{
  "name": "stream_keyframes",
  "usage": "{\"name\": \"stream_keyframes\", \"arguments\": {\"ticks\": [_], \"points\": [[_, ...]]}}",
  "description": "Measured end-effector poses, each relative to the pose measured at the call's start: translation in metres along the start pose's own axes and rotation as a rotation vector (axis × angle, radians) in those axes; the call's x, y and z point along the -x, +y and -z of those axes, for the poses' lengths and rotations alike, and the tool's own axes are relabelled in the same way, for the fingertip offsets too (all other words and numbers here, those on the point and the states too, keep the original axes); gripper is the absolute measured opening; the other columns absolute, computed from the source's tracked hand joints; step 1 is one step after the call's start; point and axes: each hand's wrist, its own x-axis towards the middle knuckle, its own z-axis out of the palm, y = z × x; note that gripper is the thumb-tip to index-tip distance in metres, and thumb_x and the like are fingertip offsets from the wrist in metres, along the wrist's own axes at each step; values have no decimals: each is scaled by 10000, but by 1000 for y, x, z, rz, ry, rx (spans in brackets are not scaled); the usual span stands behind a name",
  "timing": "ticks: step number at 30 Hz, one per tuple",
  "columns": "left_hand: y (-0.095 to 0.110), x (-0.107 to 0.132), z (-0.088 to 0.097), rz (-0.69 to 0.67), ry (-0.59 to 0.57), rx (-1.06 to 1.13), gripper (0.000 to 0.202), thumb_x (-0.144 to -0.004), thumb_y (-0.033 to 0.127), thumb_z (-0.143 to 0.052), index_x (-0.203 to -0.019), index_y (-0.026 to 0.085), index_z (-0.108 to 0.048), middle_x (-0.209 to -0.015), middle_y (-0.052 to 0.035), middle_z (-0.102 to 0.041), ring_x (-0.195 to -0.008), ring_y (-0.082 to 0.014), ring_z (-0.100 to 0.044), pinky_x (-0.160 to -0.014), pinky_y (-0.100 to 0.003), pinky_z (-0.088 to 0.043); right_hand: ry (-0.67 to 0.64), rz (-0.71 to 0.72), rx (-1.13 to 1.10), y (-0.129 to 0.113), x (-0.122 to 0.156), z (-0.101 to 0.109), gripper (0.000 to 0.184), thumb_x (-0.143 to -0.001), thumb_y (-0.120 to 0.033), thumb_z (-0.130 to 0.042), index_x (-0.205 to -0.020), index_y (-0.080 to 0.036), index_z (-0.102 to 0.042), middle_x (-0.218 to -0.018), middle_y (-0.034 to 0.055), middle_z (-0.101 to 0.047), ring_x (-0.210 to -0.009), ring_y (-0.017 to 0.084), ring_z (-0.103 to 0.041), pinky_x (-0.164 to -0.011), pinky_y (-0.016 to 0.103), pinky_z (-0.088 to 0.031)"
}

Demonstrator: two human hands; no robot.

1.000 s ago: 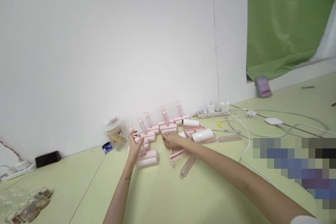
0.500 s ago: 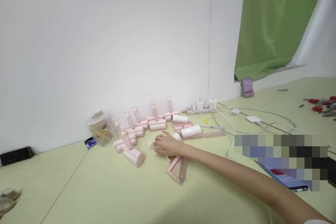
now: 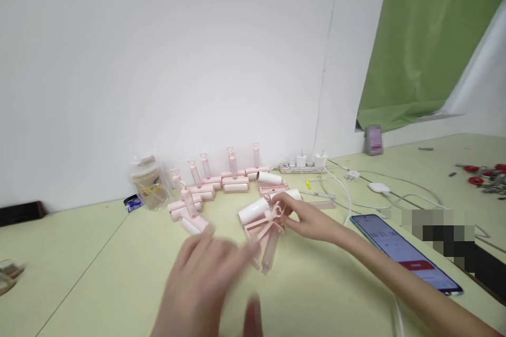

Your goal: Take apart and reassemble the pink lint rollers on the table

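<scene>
In the head view my right hand (image 3: 304, 216) has thumb and fingers closed on a pink lint roller handle (image 3: 272, 216) with a loop end. Beneath that handle lie an open pink case half (image 3: 252, 230) and a clear pinkish tube (image 3: 270, 253). A white roll (image 3: 253, 211) rests on its side just left of my fingers. My left hand (image 3: 203, 279) is blurred in the foreground, over the table, with index finger and thumb apart and nothing visible in it. Behind it lies a pink-and-white roller (image 3: 195, 225), partly covered by the fingers.
Several pink rollers with upright heart-topped handles (image 3: 195, 175) line the wall. A power strip (image 3: 302, 168) with chargers and cables stands behind right. A phone (image 3: 407, 253) lies near my right forearm. At left are a bagged cup (image 3: 152, 184), a blue packet (image 3: 133, 203) and a black phone (image 3: 21, 213).
My left hand has come into view from below. My right hand has shifted right and now holds the pink handle above the loose parts. The white roll beside it is uncovered.
</scene>
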Motion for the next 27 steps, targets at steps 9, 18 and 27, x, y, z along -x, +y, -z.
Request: {"name": "stream_keyframes", "arguments": {"ticks": [9,18,27], "points": [[-135,-41,-99,578,-603,108,564,-637,322,-657,-1145,176,-460,-1163,-153,-550,-1077,-303,-516,-835,-381,-441,-373,-186,-20,34,10,0,254,-671,-107,-487,-890,-213,-557,-732,13,-609,-600,168,-551,-483,224,-357],[-138,-49,-101,555,-396,74,483,-673,277,-629,-1109,122,-491,-1118,-137,-548,-975,-240,-545,-839,-372,-435,-153,-170,-247,30,8,2,227,-770,-321,-514,-962,-229,-593,-941,54,-619,-819,239,-584,-713,354,-439],[-74,-76,-56,580,-613,125,382,-755,505,-442,-804,163,-603,-620,-1,-535,-505,-146,-532,-375,-233,-429,24,-260,-927,-14,2,-28,455,-861,-508,-351,-1224,-234,-377,-1277,111,-460,-1134,235,-477,-874,402,-423]]}}
